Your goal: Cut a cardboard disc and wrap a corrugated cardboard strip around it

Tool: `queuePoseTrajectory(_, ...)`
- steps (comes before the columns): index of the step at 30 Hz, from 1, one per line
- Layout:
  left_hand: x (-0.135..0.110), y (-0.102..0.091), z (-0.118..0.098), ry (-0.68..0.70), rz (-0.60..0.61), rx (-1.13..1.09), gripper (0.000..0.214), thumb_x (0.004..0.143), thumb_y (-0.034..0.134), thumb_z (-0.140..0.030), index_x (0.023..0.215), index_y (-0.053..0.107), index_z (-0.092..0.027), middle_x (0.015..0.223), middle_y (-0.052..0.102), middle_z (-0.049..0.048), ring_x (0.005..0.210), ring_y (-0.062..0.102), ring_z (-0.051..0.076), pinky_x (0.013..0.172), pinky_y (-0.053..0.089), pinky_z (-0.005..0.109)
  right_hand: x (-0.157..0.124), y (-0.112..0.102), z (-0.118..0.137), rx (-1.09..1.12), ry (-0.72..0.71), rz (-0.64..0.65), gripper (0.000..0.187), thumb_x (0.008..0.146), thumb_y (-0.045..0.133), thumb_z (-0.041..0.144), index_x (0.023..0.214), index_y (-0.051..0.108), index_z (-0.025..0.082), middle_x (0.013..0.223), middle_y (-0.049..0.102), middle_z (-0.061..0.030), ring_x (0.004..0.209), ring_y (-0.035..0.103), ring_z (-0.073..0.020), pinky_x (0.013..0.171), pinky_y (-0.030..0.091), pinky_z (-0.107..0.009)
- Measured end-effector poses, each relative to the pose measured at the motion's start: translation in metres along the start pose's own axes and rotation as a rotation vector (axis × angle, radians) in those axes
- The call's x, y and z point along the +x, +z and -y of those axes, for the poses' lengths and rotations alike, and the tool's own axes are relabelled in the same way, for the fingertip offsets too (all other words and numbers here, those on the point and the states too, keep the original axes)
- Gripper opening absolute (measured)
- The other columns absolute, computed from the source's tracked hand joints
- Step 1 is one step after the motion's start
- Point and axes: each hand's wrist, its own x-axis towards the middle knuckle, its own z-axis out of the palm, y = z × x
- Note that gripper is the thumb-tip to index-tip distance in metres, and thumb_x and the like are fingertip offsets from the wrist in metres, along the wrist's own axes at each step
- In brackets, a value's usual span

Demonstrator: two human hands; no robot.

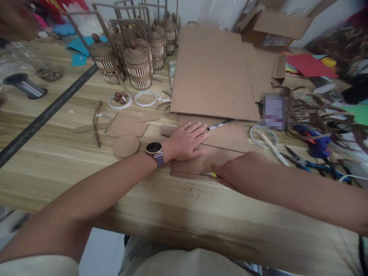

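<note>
My left hand (188, 141) lies flat with fingers spread on a small cardboard sheet (198, 163) on the wooden table (57, 161), pressing it down. A watch sits on that wrist. My right hand (238, 170) is closed around a thin tool with a yellow tip (212, 174), held against the front edge of the same sheet. What the tool is I cannot make out. A black-and-white pen (220, 124) lies just beyond my left fingertips.
A large cardboard sheet (212, 73) and an open box (273, 27) lie behind. Woven cardboard lanterns (138, 65) stand at back left, with round cardboard discs (126, 145) and white rings (145, 98) nearby. Scissors (299, 159), a blue glue gun (316, 142) and cardboard strips crowd the right.
</note>
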Motion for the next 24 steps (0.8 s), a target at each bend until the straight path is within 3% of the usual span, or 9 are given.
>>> queuePoseTrajectory(2,0.000,0.001,0.000,-0.001,-0.009,0.002,0.069,0.101,0.038,-0.056,0.154,0.032,-0.011,0.164,0.027,0.0159,0.151,0.023,0.032,0.122,0.017,0.046,0.001,-0.008,-0.004,-0.038,-0.032,0.082,0.009,0.091,0.066,0.025,0.096,0.074,0.025,0.068,0.076,-0.0056,0.060,0.071,-0.0241,0.047,0.027,-0.030)
queuePoseTrajectory(5,0.001,0.002,0.000,0.000,-0.016,0.003,0.070,0.101,0.038,-0.056,0.154,0.032,-0.012,0.164,0.027,0.0152,0.151,0.023,0.031,0.121,0.017,0.045,0.012,-0.012,0.007,-0.052,-0.055,0.038,0.023,0.099,0.054,0.035,0.113,0.068,0.023,0.081,0.077,-0.0066,0.069,0.072,-0.0247,0.048,0.030,-0.029)
queuePoseTrajectory(10,0.001,0.002,0.001,-0.001,-0.012,0.005,0.070,0.101,0.040,-0.057,0.154,0.034,-0.011,0.163,0.029,0.0159,0.151,0.024,0.031,0.121,0.017,0.045,0.033,0.001,0.032,-0.048,-0.169,-0.068,0.022,0.099,0.051,0.030,0.106,0.070,0.020,0.092,0.076,-0.0087,0.072,0.071,-0.0212,0.051,0.033,-0.026)
queuePoseTrajectory(16,0.001,0.004,0.002,0.012,-0.045,-0.013,0.069,0.101,0.037,-0.058,0.153,0.036,-0.012,0.162,0.030,0.0162,0.150,0.026,0.031,0.121,0.018,0.045,0.039,0.003,0.031,-0.078,-0.217,-0.091,0.022,0.099,0.052,0.027,0.103,0.072,0.020,0.093,0.076,-0.0104,0.073,0.070,-0.0214,0.057,0.038,-0.027)
queuePoseTrajectory(21,0.002,0.005,0.003,0.005,-0.031,-0.021,0.069,0.101,0.038,-0.056,0.154,0.034,-0.012,0.163,0.030,0.0156,0.151,0.024,0.031,0.121,0.018,0.045,0.039,-0.001,0.035,-0.072,-0.217,-0.062,0.019,0.093,0.057,0.017,0.102,0.073,0.020,0.081,0.075,-0.0079,0.070,0.069,-0.0199,0.061,0.039,-0.027)
queuePoseTrajectory(24,0.002,0.006,0.003,0.006,-0.041,-0.032,0.068,0.101,0.038,-0.056,0.154,0.034,-0.013,0.163,0.030,0.0152,0.151,0.024,0.030,0.121,0.017,0.045,0.038,-0.001,0.040,0.034,-0.166,-0.128,0.021,0.091,0.056,0.015,0.096,0.075,0.022,0.072,0.074,-0.0069,0.068,0.069,-0.0206,0.061,0.041,-0.029)
